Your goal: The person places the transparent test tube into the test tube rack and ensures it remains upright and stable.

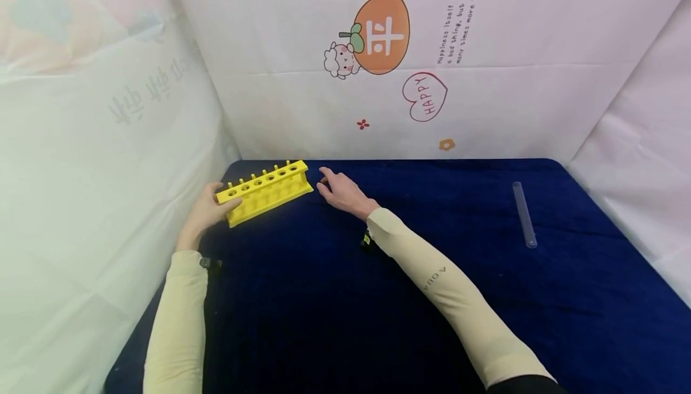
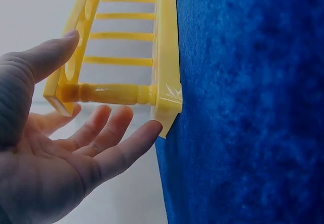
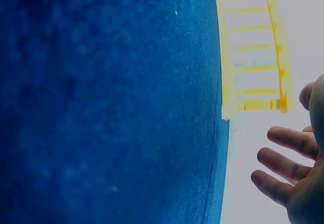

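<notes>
Yellow rack sits at the far left of the blue cloth, skewed so its right end points far; row of round holes along the top plate, all holes look empty in the head view.

Left hand at the rack's near-left end; thumb lies over the top plate at the corner, fingers spread below; left wrist view shows fingers straight and relaxed, one fingertip touching the base corner of the rack; loose wide hand, no real clamp on it; contact only at thumb and fingertip as far as I can tell.

Right hand just right of the rack's far-right end; palm down on the cloth, fingers extended toward the rack; small gap between fingertips and rack in the head view; right wrist view confirms it: fingers spread and slightly bent, holding nothing, rack apart from them; hand wide, empty.

Clear tube lies flat on the cloth at the far right, well apart from both hands and rack; lengthwise near-to-far.

Both arms in pale cream sleeves; white printed sheets stand as walls behind and to both sides of the cloth, with an orange fruit cartoon and a "HAPPY" heart on the back one.
</notes>
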Motion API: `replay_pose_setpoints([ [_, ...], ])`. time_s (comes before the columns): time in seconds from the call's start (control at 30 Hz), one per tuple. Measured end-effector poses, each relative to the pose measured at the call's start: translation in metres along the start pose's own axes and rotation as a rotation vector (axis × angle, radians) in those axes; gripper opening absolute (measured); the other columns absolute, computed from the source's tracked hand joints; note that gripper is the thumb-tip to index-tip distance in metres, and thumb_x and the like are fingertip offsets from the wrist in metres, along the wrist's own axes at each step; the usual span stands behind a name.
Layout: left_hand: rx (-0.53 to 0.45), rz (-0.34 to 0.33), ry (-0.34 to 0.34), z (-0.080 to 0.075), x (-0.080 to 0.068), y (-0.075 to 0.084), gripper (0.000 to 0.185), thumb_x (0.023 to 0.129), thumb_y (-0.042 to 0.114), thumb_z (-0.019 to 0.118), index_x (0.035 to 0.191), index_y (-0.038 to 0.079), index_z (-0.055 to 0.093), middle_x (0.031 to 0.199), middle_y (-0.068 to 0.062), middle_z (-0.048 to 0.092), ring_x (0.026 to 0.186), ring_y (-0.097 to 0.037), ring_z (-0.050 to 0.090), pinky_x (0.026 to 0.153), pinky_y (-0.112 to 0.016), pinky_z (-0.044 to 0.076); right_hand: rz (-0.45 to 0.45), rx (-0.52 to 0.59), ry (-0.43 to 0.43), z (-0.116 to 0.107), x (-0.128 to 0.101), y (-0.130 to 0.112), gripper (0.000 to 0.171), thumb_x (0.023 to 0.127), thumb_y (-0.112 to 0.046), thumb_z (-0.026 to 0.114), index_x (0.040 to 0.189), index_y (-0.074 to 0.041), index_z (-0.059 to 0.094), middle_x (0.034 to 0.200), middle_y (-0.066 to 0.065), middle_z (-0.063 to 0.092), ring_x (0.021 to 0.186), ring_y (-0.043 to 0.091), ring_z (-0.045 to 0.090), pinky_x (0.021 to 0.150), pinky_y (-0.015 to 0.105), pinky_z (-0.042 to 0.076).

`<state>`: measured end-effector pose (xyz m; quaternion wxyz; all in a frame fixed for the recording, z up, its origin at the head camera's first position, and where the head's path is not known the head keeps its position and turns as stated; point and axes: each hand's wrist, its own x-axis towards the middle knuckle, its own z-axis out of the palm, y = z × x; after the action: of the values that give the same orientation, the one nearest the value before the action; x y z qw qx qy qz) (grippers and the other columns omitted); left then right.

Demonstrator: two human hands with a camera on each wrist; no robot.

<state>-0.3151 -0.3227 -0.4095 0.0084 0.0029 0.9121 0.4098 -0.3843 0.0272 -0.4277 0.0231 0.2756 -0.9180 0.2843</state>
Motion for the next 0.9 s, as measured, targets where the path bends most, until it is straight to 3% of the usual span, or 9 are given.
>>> replay_pose_setpoints([
  [0.07, -0.046, -0.015, -0.013, -0.001, 0.000, -0.002, 0.095, 0.093, 0.046, 0.064, 0.155, 0.000, 0.008, 0.131, -0.032, 0.047, 0.097, -0.039, 0.063, 0.091, -0.052, 0.055, -0.001, 0.002, 0.006, 0.000, 0.000, -0.001, 0.051, 0.105, -0.031, 0.045, 0.151, -0.013, 0.033, 0.132, 0.007, 0.063, 0.090, 0.017, 0.067, 0.082, 0.035, 0.055],
  [0.43, -0.115, -0.060, -0.047, 0.000, -0.001, -0.007, 0.074, 0.094, 0.043, 0.065, 0.139, -0.003, 0.031, 0.127, -0.023, 0.046, 0.110, -0.036, 0.058, 0.091, -0.050, 0.055, 0.007, -0.006, -0.001, -0.001, -0.002, -0.002, 0.052, 0.105, -0.035, 0.043, 0.152, -0.013, 0.032, 0.132, 0.006, 0.063, 0.091, 0.015, 0.068, 0.083, 0.033, 0.055],
  [0.57, -0.143, -0.063, -0.048, 0.001, -0.001, -0.008, 0.067, 0.094, 0.044, 0.065, 0.131, -0.003, 0.035, 0.123, -0.021, 0.048, 0.108, -0.036, 0.060, 0.092, -0.051, 0.055, -0.008, 0.006, -0.007, 0.000, -0.002, -0.002, 0.052, 0.106, -0.034, 0.043, 0.151, -0.012, 0.033, 0.129, 0.006, 0.065, 0.079, 0.012, 0.067, 0.078, 0.032, 0.055],
  [0.7, -0.153, -0.077, -0.052, 0.000, 0.000, -0.009, 0.070, 0.093, 0.045, 0.066, 0.134, -0.002, 0.035, 0.125, -0.021, 0.048, 0.110, -0.036, 0.059, 0.093, -0.052, 0.054, -0.005, 0.002, -0.016, 0.002, -0.001, -0.003, 0.052, 0.105, -0.034, 0.043, 0.151, -0.012, 0.032, 0.127, 0.006, 0.065, 0.071, 0.009, 0.064, 0.074, 0.030, 0.054],
  [0.9, -0.163, -0.075, -0.058, -0.001, 0.002, -0.013, 0.071, 0.092, 0.047, 0.066, 0.137, 0.001, 0.036, 0.131, -0.024, 0.047, 0.113, -0.037, 0.058, 0.093, -0.050, 0.055, 0.006, 0.024, -0.015, 0.008, 0.004, -0.003, 0.051, 0.105, -0.032, 0.044, 0.151, -0.013, 0.033, 0.127, 0.006, 0.065, 0.076, 0.010, 0.065, 0.076, 0.032, 0.054],
])
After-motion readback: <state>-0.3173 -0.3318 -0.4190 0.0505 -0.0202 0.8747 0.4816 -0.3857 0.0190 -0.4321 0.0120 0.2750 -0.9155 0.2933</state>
